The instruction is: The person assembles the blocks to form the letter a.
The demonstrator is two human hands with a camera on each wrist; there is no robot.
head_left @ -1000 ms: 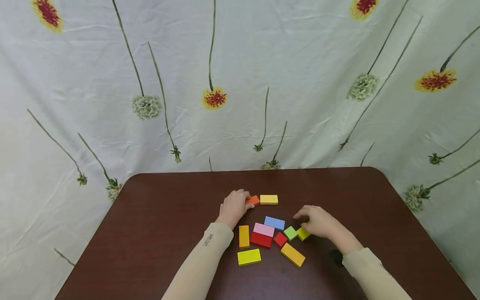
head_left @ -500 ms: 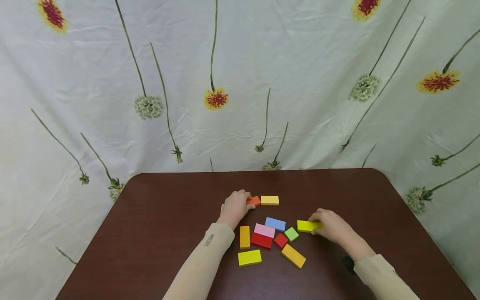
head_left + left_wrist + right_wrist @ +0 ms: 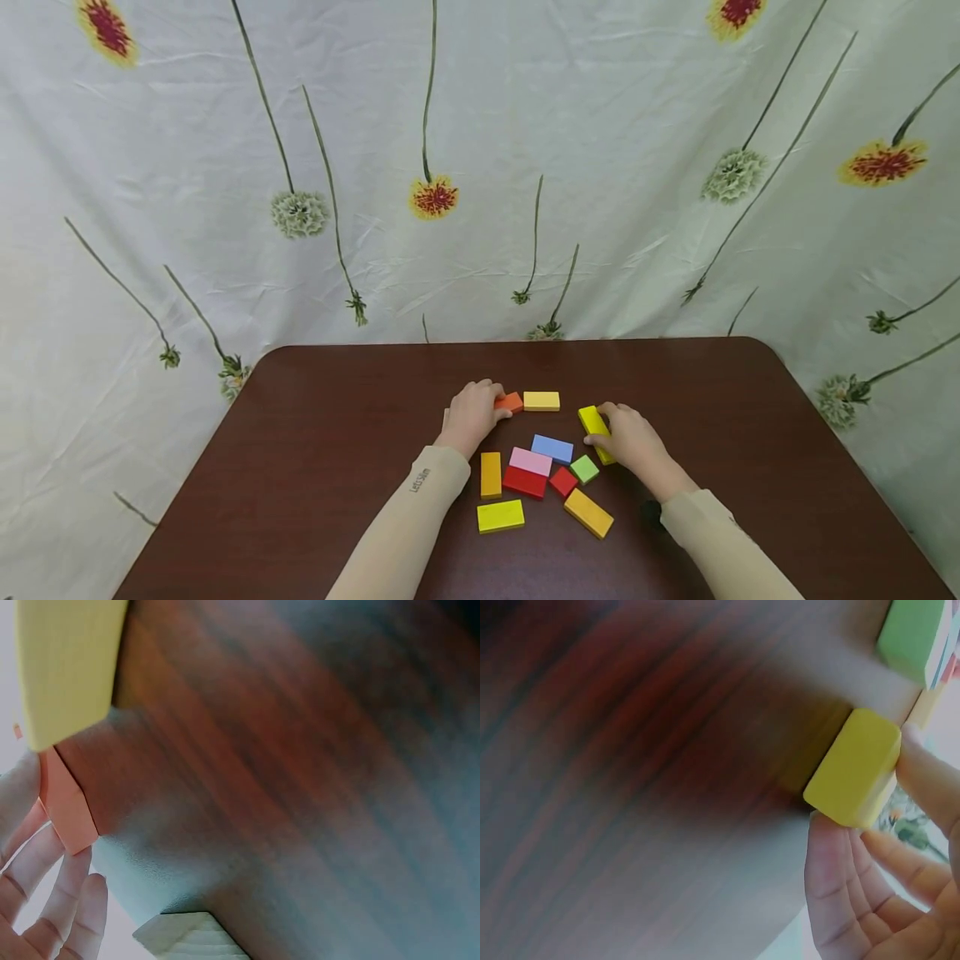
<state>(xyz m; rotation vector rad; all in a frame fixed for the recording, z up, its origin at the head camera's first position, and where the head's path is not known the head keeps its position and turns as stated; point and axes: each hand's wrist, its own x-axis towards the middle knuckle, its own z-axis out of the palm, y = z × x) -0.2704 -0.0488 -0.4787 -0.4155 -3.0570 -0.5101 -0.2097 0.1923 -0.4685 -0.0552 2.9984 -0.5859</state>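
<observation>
My left hand (image 3: 471, 415) pinches an orange block (image 3: 512, 402) near the far side of the table. In the left wrist view the fingers and thumb lie along the orange block (image 3: 69, 806). A pale yellow block (image 3: 542, 402) lies end to end with it on the right. At the right, my right hand (image 3: 633, 437) grips a long yellow block (image 3: 591, 421), which stands slanted with its far end toward the left. The right wrist view shows that yellow block (image 3: 855, 769) between thumb and fingertips.
Between the hands lie a blue block (image 3: 552, 449), a pink block (image 3: 530, 462), a red block (image 3: 525, 482), a small red block (image 3: 563, 481) and a green block (image 3: 585, 469). Nearer are amber blocks (image 3: 491, 476) and a yellow-green block (image 3: 501, 517). A floral cloth (image 3: 480, 167) hangs behind.
My right hand has taken hold of the yellow block beside the green one, drawn it right, then moved it up and left, turning it slantwise. The left hand stays on the orange block.
</observation>
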